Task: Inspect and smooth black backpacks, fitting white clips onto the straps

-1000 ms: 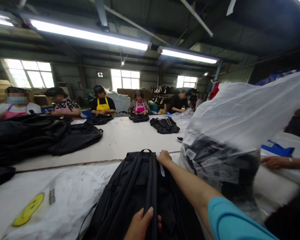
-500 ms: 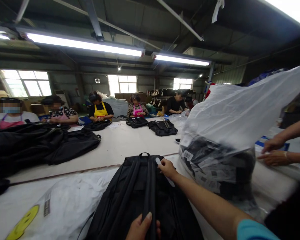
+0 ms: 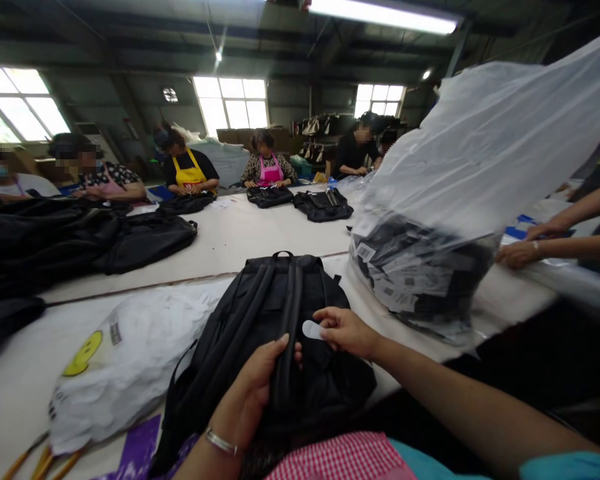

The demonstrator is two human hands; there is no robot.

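Note:
A black backpack [image 3: 260, 307] lies on the table in front of me, its strap side up and its top loop pointing away. My left hand [image 3: 260, 373] is closed around the right-hand shoulder strap [image 3: 286, 327], thumb on top. Between the thumb and fingers of my right hand [image 3: 347, 333] is a white tag [image 3: 312, 329] with a rounded end, held just above the backpack's right side. Whether the tag is attached to the bag cannot be made out.
A white plastic bag with a yellow smiley [image 3: 130, 360] lies left. A large clear bag of packaged goods [image 3: 415, 273] stands right, near a co-worker's hands [image 3: 523, 250]. Black bags [image 3: 80, 233] lie far left. Several people sit across the table [image 3: 250, 227].
My right hand has drawn back from the backpack's top toward its middle with the white tag. My left hand stays on the strap. The view has tilted down.

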